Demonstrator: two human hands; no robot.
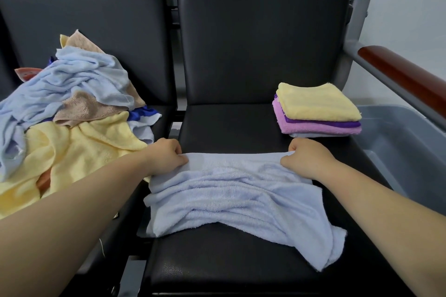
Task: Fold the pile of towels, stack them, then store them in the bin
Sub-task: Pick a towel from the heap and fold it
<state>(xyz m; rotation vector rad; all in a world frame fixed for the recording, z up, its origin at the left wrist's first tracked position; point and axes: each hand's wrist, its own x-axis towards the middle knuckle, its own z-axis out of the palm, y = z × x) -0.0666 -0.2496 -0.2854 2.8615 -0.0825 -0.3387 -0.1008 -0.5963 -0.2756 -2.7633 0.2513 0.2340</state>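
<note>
A light blue towel (231,198) lies rumpled across the black seat in front of me. My left hand (166,155) pinches its far left corner, and my right hand (306,157) pinches its far right corner, so the far edge is stretched between them. A stack of folded towels (316,108), yellow on top of purple and pink ones, sits at the back right of the same seat. A pile of unfolded towels (70,108) in blue, yellow and tan covers the seat on the left. The grey bin (405,142) stands to the right of the seat.
The black seat (229,263) has bare surface in front of the towel and behind it. A metal armrest with a wooden top (405,75) runs above the bin on the right. The chair backs (260,38) rise behind both seats.
</note>
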